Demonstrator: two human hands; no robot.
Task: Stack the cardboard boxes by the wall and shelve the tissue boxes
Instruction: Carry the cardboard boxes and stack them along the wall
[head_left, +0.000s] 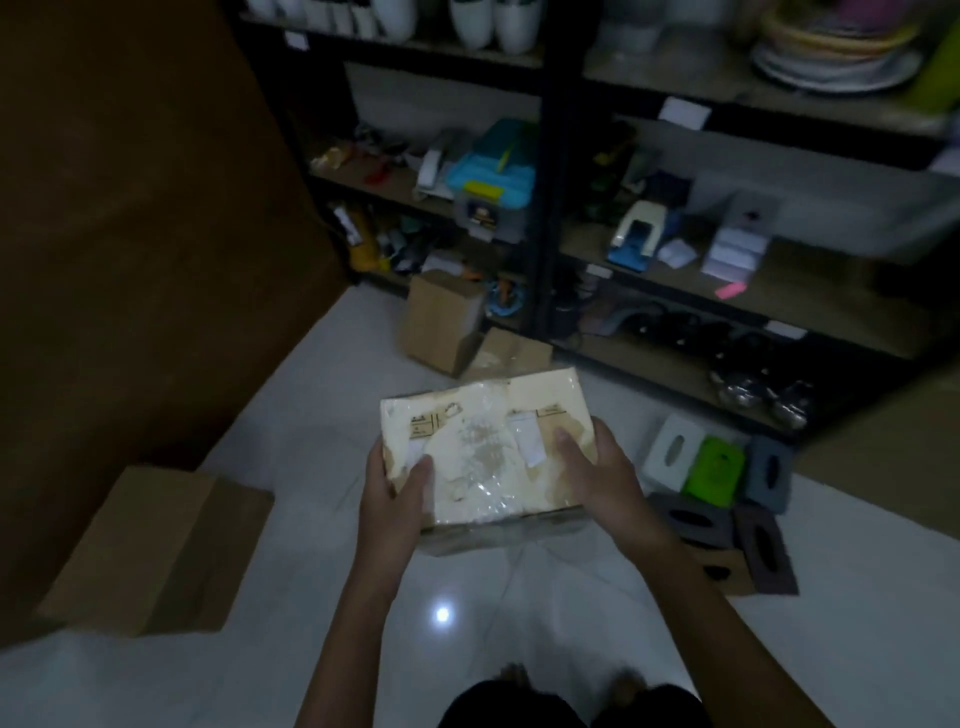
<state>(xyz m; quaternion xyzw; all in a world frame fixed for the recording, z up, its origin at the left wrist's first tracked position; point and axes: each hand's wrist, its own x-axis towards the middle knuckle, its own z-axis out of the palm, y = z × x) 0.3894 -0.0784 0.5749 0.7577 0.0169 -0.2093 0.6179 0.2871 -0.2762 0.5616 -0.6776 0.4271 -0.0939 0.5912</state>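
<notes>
I hold a taped cardboard box (488, 447) with worn labels above the white floor, in the middle of the view. My left hand (397, 491) grips its left near corner, thumb on top. My right hand (597, 467) grips its right side, thumb on top. A larger brown cardboard box (156, 551) lies on the floor at the left, beside the brown wall (130, 234). Two more cardboard boxes, one upright (441, 322) and one low (511, 353), stand by the shelf's foot. Several tissue boxes, white (672, 452), green (714, 470), grey (769, 473) and darker ones (727, 535), sit on the floor at the right.
A black shelving unit (545, 208) with wooden boards fills the back, loaded with white pots, plates, a blue toy case, staplers and small goods. Part of the right middle board (831, 291) is bare. My feet show at the bottom edge.
</notes>
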